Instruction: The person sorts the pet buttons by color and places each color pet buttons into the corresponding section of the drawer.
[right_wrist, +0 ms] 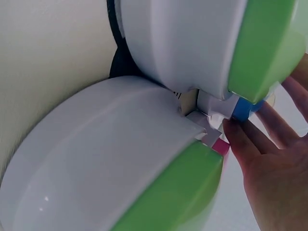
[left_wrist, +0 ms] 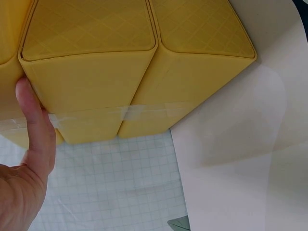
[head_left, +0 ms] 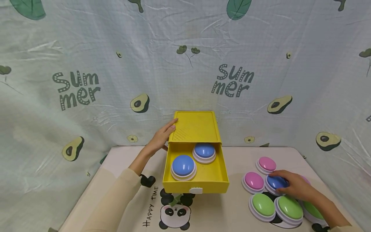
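Observation:
My left hand point(head_left: 161, 136) lies along the left side of a yellow drawer box point(head_left: 197, 127), its fingers extended. From the left wrist view, a finger point(left_wrist: 36, 115) presses against the box's yellow wall. The drawer point(head_left: 176, 187) is pulled out and holds two white-based push buttons: one blue button point(head_left: 183, 165) at the front left, another blue button point(head_left: 204, 150) at the back right. Over on the right, my right hand point(head_left: 298, 185) spans a third blue button point(head_left: 275, 182) between thumb and fingers. In the right wrist view, green buttons partly hide that blue button point(right_wrist: 243, 109).
Around the right hand sit pink buttons point(head_left: 254, 180) and green buttons point(head_left: 263, 204), packed close together. A printed panda point(head_left: 175, 214) marks the table mat in front of the drawer. Behind the box hangs a patterned cloth point(head_left: 162, 77).

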The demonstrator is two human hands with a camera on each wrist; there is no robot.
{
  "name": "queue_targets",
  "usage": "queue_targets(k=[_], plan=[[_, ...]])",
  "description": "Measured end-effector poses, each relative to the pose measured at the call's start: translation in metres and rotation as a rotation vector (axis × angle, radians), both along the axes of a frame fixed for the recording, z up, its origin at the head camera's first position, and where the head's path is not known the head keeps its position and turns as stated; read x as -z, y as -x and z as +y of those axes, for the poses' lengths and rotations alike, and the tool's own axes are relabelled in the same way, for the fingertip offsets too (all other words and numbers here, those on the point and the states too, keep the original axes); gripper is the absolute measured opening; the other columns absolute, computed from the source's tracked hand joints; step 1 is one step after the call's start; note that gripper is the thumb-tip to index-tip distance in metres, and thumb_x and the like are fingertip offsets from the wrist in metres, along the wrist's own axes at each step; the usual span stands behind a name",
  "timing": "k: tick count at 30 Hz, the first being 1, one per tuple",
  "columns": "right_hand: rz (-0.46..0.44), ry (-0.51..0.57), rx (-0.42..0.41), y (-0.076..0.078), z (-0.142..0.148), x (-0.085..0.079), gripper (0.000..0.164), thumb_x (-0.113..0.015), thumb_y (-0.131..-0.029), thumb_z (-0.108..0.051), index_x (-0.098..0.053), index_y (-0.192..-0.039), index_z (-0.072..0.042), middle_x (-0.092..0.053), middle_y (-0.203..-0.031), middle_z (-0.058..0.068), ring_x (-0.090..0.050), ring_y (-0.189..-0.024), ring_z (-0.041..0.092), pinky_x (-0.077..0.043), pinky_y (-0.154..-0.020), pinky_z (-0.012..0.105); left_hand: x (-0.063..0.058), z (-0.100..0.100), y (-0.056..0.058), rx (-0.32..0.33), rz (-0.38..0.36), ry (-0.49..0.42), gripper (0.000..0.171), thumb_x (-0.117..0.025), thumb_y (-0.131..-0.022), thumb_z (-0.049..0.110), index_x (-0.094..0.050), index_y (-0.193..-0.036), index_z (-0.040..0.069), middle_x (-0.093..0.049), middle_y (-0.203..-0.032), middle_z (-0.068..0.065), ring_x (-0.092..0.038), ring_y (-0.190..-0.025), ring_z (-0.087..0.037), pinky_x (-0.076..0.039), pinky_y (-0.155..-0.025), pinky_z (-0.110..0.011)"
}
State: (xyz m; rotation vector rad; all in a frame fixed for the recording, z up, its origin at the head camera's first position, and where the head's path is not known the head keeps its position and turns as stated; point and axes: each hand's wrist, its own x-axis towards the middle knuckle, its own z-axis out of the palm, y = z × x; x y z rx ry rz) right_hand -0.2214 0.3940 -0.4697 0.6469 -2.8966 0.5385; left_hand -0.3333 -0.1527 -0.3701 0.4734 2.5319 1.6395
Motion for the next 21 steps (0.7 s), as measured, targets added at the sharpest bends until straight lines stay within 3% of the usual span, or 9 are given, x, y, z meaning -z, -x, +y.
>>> queue_targets(k=[2,7,10,15,21], plan=[[-0.012,0.008,-0.001,0.0000,-0.0007,-0.0001,0.057,-0.093,-0.072,-0.025,-0.073,-0.123,-0.013,-0.072,-0.125,0.013,-0.066,-0.112,0.039,-0.059,-0.089,0.037,-0.0002,0.0003,-0.0006,-0.001,0.004,-0.001,0.054,-0.039,-0.107,0.060,-0.031,-0.159,0.048,-0.029,-0.171,-0.001,-0.057,-0.130,-0.046,-0.064,-0.063,-0.047],[-0.070,0.022,0.001,0.0001,-0.0021,-0.0014,0.056,-0.092,-0.073,-0.024,-0.072,-0.123,-0.011,-0.070,-0.126,0.017,-0.065,-0.113,0.044,-0.059,-0.090,0.054,-0.0008,0.0011,-0.0019,-0.005,0.013,0.001,0.055,-0.039,-0.107,0.060,-0.032,-0.159,0.048,-0.030,-0.170,-0.001,-0.058,-0.127,-0.046,-0.064,-0.062,-0.047],[-0.072,0.018,-0.002,0.0005,-0.0023,-0.0016,0.055,-0.092,-0.073,-0.026,-0.073,-0.123,-0.012,-0.070,-0.126,0.016,-0.066,-0.113,0.041,-0.060,-0.089,0.051,-0.0006,0.0009,-0.0019,-0.006,0.012,0.005,0.055,-0.039,-0.107,0.060,-0.031,-0.160,0.047,-0.029,-0.171,-0.001,-0.058,-0.128,-0.046,-0.064,-0.063,-0.046],[-0.048,0.004,-0.009,0.0010,-0.0018,-0.0010,0.053,-0.092,-0.074,-0.029,-0.074,-0.122,-0.015,-0.070,-0.125,0.012,-0.066,-0.111,0.038,-0.058,-0.088,0.031,-0.0007,0.0000,-0.0021,-0.007,0.007,0.005,0.055,-0.039,-0.107,0.061,-0.031,-0.160,0.048,-0.029,-0.171,-0.001,-0.057,-0.130,-0.045,-0.064,-0.064,-0.047],[0.066,-0.019,-0.034,-0.0001,0.0000,-0.0043,0.052,-0.093,-0.073,-0.030,-0.075,-0.120,-0.016,-0.071,-0.123,0.009,-0.067,-0.109,0.029,-0.058,-0.086,0.029,-0.0012,0.0004,-0.0020,-0.005,0.013,0.002,0.056,-0.039,-0.107,0.061,-0.031,-0.160,0.047,-0.029,-0.170,-0.002,-0.058,-0.129,-0.044,-0.064,-0.063,-0.047]])
